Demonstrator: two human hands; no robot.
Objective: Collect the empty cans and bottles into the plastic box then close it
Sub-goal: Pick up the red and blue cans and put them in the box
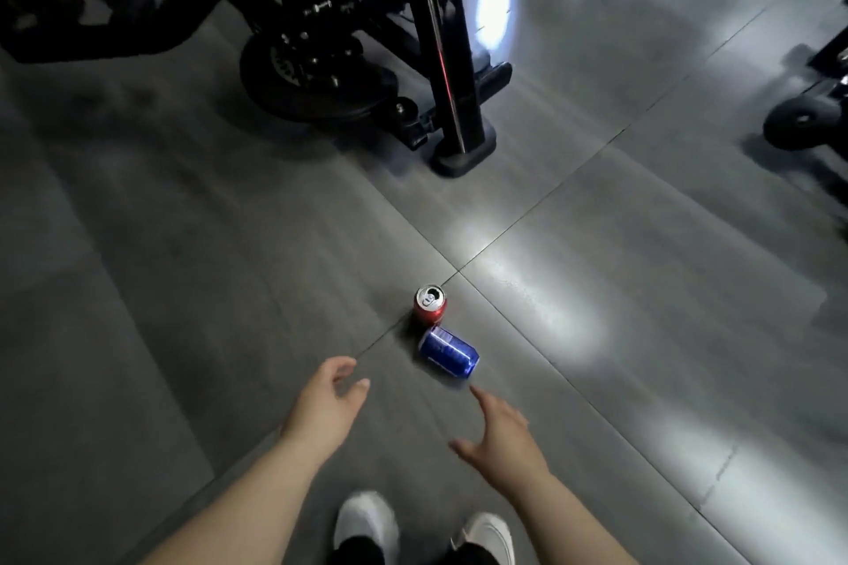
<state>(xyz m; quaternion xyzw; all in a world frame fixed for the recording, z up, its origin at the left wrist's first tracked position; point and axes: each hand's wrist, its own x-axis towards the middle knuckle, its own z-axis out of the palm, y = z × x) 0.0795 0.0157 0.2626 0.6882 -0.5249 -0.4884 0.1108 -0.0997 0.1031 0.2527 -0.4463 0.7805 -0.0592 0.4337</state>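
Observation:
A red can point(430, 304) stands upright on the grey tiled floor, its opened top facing up. Right in front of it a blue can point(449, 351) lies on its side, touching or nearly touching the red one. My left hand point(328, 401) hovers to the left of the blue can, fingers apart and holding nothing. My right hand point(498, 431) reaches out just below the blue can, fingers spread, its fingertip a short way from the can. No plastic box is in view.
A black wheeled machine point(316, 73) with an upright black post point(452, 60) stands on the floor at the top. Another black wheeled base point(807, 115) sits at the right edge. My white shoes point(367, 523) are at the bottom.

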